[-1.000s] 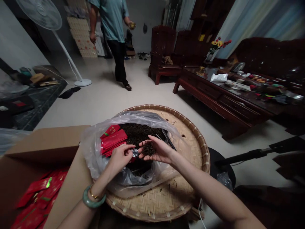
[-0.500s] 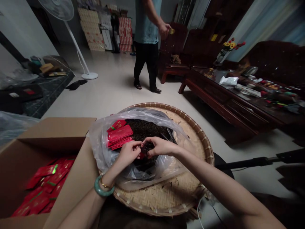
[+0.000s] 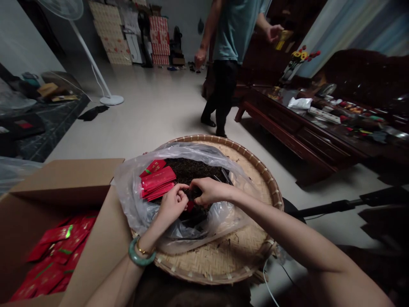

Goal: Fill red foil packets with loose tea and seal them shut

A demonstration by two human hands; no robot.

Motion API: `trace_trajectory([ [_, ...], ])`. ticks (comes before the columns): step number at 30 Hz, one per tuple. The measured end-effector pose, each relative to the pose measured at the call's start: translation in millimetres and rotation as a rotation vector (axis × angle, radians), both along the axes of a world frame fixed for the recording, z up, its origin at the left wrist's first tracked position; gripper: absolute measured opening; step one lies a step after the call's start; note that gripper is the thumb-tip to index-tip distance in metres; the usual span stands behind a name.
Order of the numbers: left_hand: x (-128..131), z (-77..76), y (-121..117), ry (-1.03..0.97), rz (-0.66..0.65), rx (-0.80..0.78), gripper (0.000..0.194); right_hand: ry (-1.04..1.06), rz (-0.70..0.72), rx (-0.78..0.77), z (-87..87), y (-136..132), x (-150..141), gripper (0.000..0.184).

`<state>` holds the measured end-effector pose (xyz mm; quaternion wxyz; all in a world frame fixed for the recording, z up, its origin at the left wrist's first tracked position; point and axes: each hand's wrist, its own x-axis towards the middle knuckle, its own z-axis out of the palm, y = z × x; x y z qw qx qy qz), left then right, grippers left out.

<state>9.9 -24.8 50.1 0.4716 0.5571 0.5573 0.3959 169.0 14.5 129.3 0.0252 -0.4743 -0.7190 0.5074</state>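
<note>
My left hand [image 3: 174, 204] is closed round a small red packet [image 3: 190, 206], of which only a piece shows beside the fingers. Over that packet curves my right hand [image 3: 207, 192], index finger bent and thumb below it; what lies in its grip is hidden. Both hands are above a clear plastic bag [image 3: 131, 183] spread open, with dark loose tea leaves [image 3: 182, 168] in it. A stack of flat red packets [image 3: 158, 181] rests on the leaves left of my hands. Dark, slim tools [image 3: 226, 175] lie on the right side.
The bag sits on a round woven bamboo tray [image 3: 223, 264]. On the left stands an open cardboard box [image 3: 92, 230] holding many red packets [image 3: 60, 243]. Beyond are a person [image 3: 236, 38] walking, a white fan [image 3: 110, 99] and a cluttered wooden table [image 3: 297, 140]. A black pole [image 3: 332, 208] juts in from the right.
My right hand's fingers have curled slightly, narrowing the gap between finger and thumb. My left hand keeps its hold on the packet. The person behind has walked to the right and nearer.
</note>
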Motion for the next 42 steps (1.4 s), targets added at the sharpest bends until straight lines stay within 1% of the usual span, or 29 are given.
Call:
trace_trajectory([
  [3, -0.2, -1.2, -0.9, 0.008, 0.007, -0.003, 0.033, -0.004, 0.041, 0.026, 2.1, -0.5, -1.0, 0.029],
  [7, 0.5, -2.9, -2.3, -0.007, 0.004, -0.001, 0.032, -0.147, 0.156, 0.106, 4.8, -1.2, -2.4, 0.018],
  [9, 1.5, -4.2, -3.1, 0.006, -0.001, 0.029, 0.03, -0.186, 0.167, 0.146, 4.8, -0.9, -3.8, 0.015],
  [11, 2.8, -5.1, -3.9, 0.031, 0.005, 0.066, 0.03, -0.17, 0.109, 0.167, 4.1, -0.4, -5.5, 0.016],
  [14, 4.4, -4.8, -4.6, 0.049, 0.034, 0.1, 0.032, -0.096, -0.036, 0.196, 2.2, 0.0, -7.4, 0.029],
  [16, 4.6, -4.3, -4.7, 0.047, 0.045, 0.105, 0.034, -0.088, -0.058, 0.265, 0.1, -0.2, -7.9, 0.034],
  [18, 4.2, -3.9, -4.4, 0.026, 0.039, 0.083, 0.036, -0.116, 0.013, 0.367, -2.9, -0.7, -7.3, 0.032],
  [20, 3.6, -3.6, -4.3, -0.027, 0.029, 0.035, 0.038, -0.144, 0.123, 0.437, -6.3, -1.6, -5.6, 0.023],
  [23, 3.7, -3.2, -5.1, -0.107, 0.03, -0.024, 0.039, -0.185, 0.229, 0.444, -9.3, -3.9, -2.6, 0.011],
  [26, 5.9, -3.4, -6.4, -0.076, 0.025, 0.004, 0.037, -0.264, 0.243, 0.46, -7.8, -7.6, -3.0, 0.012],
  [28, 7.7, -4.3, -6.9, -0.005, 0.028, 0.06, 0.034, -0.297, 0.199, 0.516, -5.6, -10.0, -5.8, 0.017],
  [30, 8.8, -5.5, -6.8, 0.054, 0.041, 0.112, 0.033, -0.302, 0.13, 0.586, -4.2, -11.5, -9.1, 0.026],
  [32, 8.6, -6.7, -6.3, 0.079, 0.05, 0.138, 0.033, -0.283, 0.104, 0.623, -4.0, -12.3, -11.4, 0.028],
  [33, 8.0, -7.2, -6.0, 0.082, 0.056, 0.143, 0.033, -0.264, 0.126, 0.623, -4.1, -12.6, -11.8, 0.024],
  [35, 6.3, -8.0, -5.3, 0.075, 0.064, 0.141, 0.033, -0.227, 0.214, 0.606, -3.9, -13.1, -11.0, 0.017],
  [37, 4.5, -8.3, -4.9, 0.056, 0.066, 0.129, 0.034, -0.221, 0.294, 0.582, -2.3, -13.7, -8.6, 0.015],
  [39, 3.3, -8.1, -4.8, 0.035, 0.064, 0.119, 0.035, -0.243, 0.324, 0.573, 0.8, -14.2, -6.0, 0.017],
  [42, 3.0, -7.0, -5.8, -0.008, 0.065, 0.088, 0.033, -0.314, 0.333, 0.569, 5.7, -14.5, -3.9, 0.017],
])
